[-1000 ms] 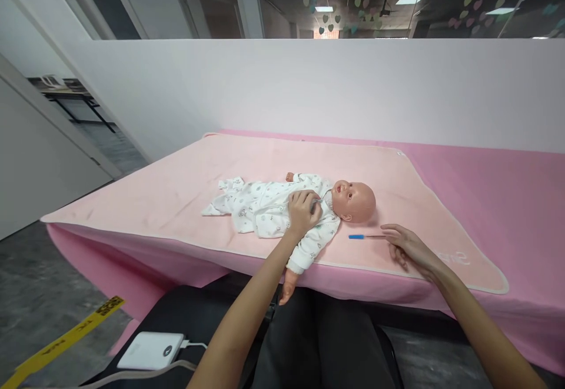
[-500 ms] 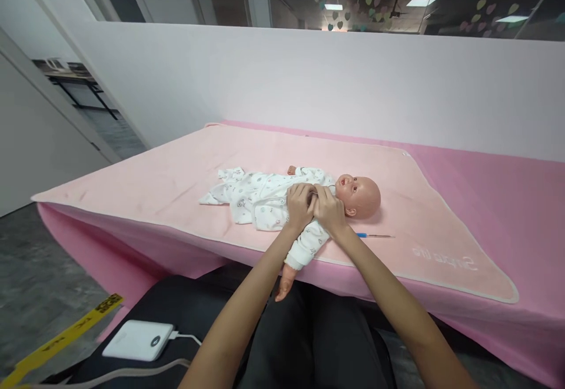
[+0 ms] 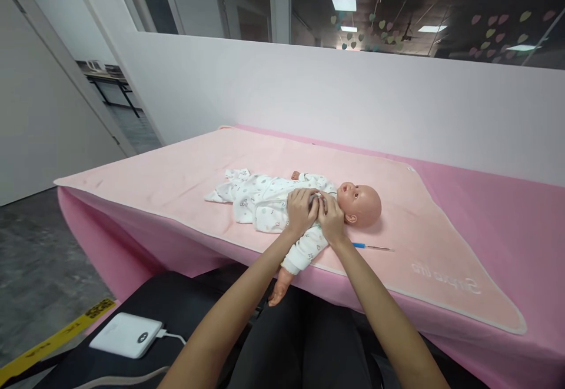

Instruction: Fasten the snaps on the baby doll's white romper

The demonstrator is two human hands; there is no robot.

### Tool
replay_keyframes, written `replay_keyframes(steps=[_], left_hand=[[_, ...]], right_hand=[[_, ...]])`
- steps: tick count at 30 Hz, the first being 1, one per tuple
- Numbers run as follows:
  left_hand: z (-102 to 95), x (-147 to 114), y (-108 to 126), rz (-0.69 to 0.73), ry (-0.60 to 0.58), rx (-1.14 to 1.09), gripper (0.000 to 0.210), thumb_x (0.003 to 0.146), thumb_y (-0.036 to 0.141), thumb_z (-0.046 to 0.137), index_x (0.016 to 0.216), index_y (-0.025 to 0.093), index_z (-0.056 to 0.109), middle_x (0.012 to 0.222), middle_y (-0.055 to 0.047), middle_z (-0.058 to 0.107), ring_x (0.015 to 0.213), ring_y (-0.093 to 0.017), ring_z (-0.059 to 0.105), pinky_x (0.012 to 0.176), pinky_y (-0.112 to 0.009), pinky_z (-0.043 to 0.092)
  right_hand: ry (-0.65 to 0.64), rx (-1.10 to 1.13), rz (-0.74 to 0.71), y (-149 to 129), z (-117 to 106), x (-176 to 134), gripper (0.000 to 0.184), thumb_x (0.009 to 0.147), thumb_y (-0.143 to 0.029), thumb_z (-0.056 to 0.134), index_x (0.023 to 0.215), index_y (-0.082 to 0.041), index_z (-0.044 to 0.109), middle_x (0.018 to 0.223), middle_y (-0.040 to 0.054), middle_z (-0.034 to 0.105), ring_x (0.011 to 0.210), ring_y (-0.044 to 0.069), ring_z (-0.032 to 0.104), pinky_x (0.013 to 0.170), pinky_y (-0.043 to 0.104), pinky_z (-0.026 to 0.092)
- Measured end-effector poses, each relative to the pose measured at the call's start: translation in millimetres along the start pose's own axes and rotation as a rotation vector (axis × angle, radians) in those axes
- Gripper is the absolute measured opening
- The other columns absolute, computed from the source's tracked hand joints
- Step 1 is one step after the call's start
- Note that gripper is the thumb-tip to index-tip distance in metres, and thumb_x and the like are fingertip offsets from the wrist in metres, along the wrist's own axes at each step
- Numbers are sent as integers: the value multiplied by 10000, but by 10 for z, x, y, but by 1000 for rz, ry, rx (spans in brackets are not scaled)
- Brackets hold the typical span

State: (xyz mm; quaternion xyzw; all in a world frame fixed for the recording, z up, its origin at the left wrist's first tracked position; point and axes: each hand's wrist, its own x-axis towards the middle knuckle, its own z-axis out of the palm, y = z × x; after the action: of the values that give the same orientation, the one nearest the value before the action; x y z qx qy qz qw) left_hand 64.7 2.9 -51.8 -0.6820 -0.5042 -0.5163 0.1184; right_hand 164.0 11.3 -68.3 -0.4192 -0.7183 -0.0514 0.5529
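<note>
A baby doll (image 3: pixel 361 205) lies on its back on a pink mat, head to the right, dressed in a white patterned romper (image 3: pixel 265 203). My left hand (image 3: pixel 302 209) rests on the doll's chest with its fingers curled at the front of the garment. Right beside it, near the doll's neck, my right hand (image 3: pixel 331 217) pinches the same cloth. The fingertips of both hands meet, and a small dark spot shows between them; what exactly they grip is partly hidden. One doll arm (image 3: pixel 282 283) hangs over the table's near edge between my forearms.
A screwdriver with a blue handle (image 3: pixel 358 245) lies on the pink mat (image 3: pixel 424 230) near the doll's head. The mat covers a table with a pink cloth (image 3: pixel 529 224) against a white partition (image 3: pixel 353 95). At lower left, a white power bank (image 3: pixel 126 335) with a cable sits on a black seat.
The view has tilted and shifted slightly. My fingers have moved a little at the doll's chest, the right fingers now more bent; both hands stay on the romper.
</note>
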Motion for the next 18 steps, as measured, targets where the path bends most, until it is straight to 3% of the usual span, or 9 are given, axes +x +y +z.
replay_keyframes(steps=[12, 18], left_hand=[[-50, -48, 7, 14, -41, -70, 117, 828, 231, 488, 869, 209, 595, 987, -45, 591, 932, -187, 516, 836, -334, 361], [-34, -56, -33, 25, -39, -59, 164, 809, 188, 510, 874, 239, 652, 1069, -35, 574, 871, -173, 525, 845, -344, 361]], right_hand=[[79, 9, -24, 52, 29, -45, 206, 892, -208, 343, 926, -167, 542, 830, 84, 622, 744, 153, 593, 680, 283, 504], [65, 17, 46, 72, 61, -66, 153, 853, -186, 350, 901, -184, 495, 780, 60, 588, 661, 147, 569, 600, 275, 487]])
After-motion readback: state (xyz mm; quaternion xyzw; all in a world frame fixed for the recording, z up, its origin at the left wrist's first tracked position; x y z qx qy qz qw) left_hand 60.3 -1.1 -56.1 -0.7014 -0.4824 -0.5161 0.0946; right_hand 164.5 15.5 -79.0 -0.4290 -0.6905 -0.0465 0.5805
